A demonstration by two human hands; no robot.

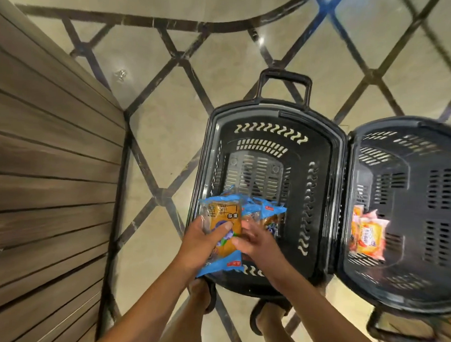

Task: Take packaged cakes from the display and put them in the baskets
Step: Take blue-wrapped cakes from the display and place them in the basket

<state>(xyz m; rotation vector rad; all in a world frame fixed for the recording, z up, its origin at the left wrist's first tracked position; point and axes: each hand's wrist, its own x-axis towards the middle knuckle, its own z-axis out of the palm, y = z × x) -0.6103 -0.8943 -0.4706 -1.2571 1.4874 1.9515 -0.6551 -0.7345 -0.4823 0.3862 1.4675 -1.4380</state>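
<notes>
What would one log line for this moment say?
left hand grips blue cake pack over left basket | right hand touches it, grip unclear | right basket: orange packs inside

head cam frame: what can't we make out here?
All head view.
1. Count of blue packs in the left basket: hidden by the top pack, left hand and right hand.
2. Right hand's grip: underside hidden by the hand itself.
3. Right basket: cut by right edge, motion-blurred.
4. Pack print: too blurred.

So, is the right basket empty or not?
Not empty. The right basket holds a few orange and pink cake packets by its left wall; the rest is bare.
</notes>
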